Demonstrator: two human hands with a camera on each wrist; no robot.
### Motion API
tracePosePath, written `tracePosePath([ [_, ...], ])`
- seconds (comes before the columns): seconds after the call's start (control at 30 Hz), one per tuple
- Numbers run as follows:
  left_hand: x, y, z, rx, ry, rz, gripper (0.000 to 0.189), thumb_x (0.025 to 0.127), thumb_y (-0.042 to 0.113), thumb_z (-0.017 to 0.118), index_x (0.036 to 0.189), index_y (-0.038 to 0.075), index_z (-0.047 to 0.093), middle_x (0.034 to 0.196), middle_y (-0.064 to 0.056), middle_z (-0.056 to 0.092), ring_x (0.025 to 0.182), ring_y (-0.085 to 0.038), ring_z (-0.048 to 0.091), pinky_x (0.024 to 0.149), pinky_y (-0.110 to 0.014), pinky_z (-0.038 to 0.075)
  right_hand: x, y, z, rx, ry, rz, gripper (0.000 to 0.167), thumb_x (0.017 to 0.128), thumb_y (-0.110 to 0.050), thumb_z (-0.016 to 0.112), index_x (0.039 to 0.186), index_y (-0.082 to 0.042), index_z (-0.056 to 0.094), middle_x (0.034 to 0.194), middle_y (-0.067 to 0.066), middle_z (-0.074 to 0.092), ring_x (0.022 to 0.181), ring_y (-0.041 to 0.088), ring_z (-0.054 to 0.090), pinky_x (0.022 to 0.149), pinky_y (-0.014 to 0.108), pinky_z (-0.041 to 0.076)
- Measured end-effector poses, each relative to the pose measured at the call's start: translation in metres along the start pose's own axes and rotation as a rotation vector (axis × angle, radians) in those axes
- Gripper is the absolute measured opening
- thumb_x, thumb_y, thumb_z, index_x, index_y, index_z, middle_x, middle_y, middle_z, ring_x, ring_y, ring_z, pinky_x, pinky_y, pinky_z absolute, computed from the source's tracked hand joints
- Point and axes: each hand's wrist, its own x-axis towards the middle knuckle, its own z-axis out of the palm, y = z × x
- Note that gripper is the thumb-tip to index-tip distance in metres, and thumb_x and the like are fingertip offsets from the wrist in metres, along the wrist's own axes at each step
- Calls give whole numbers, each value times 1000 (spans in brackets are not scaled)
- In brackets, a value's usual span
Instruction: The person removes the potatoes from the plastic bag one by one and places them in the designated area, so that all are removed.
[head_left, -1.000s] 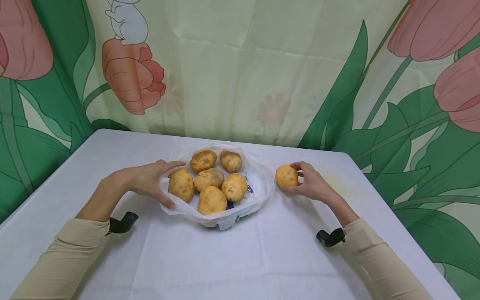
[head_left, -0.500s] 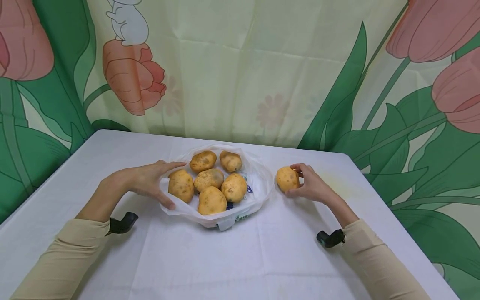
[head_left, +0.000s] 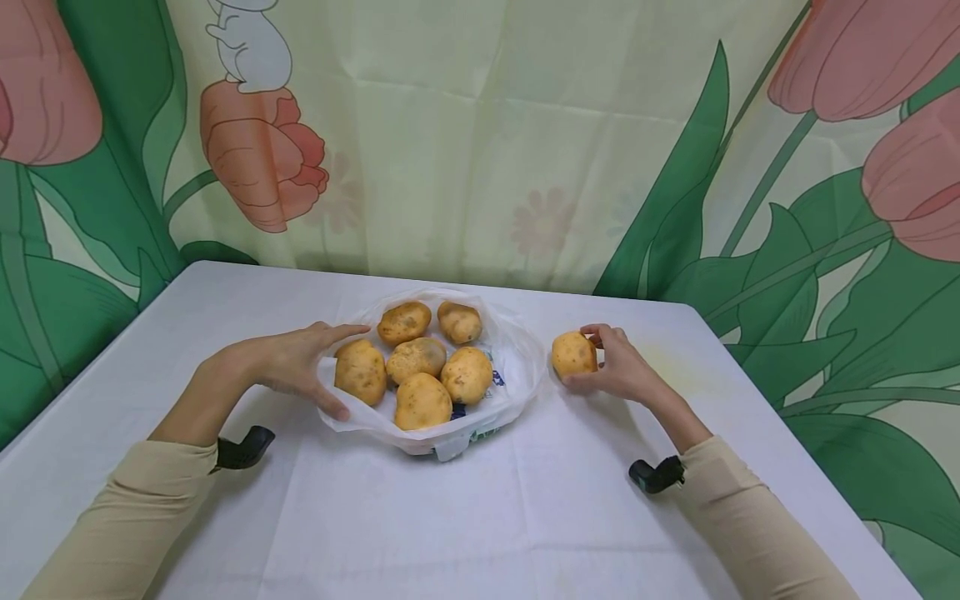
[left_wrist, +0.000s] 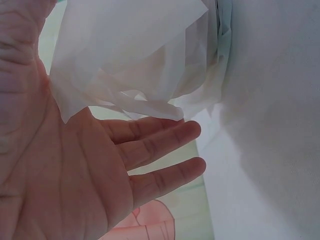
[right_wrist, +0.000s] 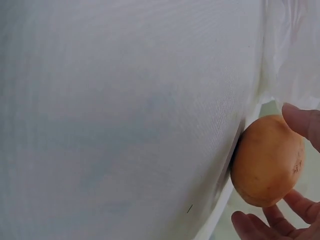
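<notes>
A white plastic bag, its mouth spread wide, lies mid-table with several potatoes inside. At the bag's left rim is my left hand, its thumb and fingers spread along the side. The left wrist view shows that hand's straight fingers beside the thin plastic, partly behind it. Just right of the bag, a single potato is on the table, held by my right hand between thumb and fingers. In the right wrist view this potato appears against the white cloth, with the thumb on one side and fingers opposite.
A white cloth covers the table. Behind it hangs a curtain printed with tulips and a rabbit. A black wrist camera sits on the left wrist and another camera on the right.
</notes>
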Motion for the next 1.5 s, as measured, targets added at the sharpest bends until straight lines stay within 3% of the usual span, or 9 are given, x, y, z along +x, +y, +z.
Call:
tracePosePath([
  [0.33,0,-1,1,7,-4,-12,122,70,56,90,163,16,22,145,-25,41,137,-44,41,106,-67,38,-6,-10,-2,-21,115,-65,87,86,-34,83,152,0,36,148,29,34,133,46,41,110,64,37],
  [0.6,0,-3,1,-6,-4,-8,122,70,55,91,163,16,21,145,-25,41,137,-44,41,106,-68,37,-11,-28,1,33,209,-138,76,91,-29,79,149,2,41,146,27,39,135,44,42,110,59,40],
  [1.13,3,-4,1,-13,-5,-11,124,69,58,90,163,17,21,146,-25,40,137,-44,41,107,-68,37,-25,-66,13,135,209,-309,72,88,-23,82,146,-1,46,146,20,44,136,36,42,109,55,44],
  [1.5,2,-3,2,-14,-11,-10,124,69,57,90,163,16,22,146,-26,39,137,-45,40,107,-68,36,-28,-86,25,126,163,-348,74,88,-25,83,148,-2,45,145,17,45,136,34,44,109,52,45],
])
